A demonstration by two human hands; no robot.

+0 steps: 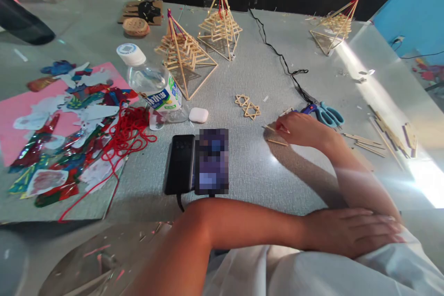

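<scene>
Grey table [249,166] under dark backdrop, blue wall at right. Far left: pink sheet [14,120] strewn with foil cut-outs and red string [128,129]. Next, one water bottle [152,85] on its side, one earbud case [198,114], two phones [180,164] side by side. Three stick pyramids [183,55] at back; one flat star piece [247,106] mid-table. Right hand [303,130] pinching a thin wooden stick [269,128], another stick [277,142] just beneath. One pair of blue scissors [324,113] just behind. Left hand [350,231] relaxed, empty, flat across right forearm near table edge.
</scene>
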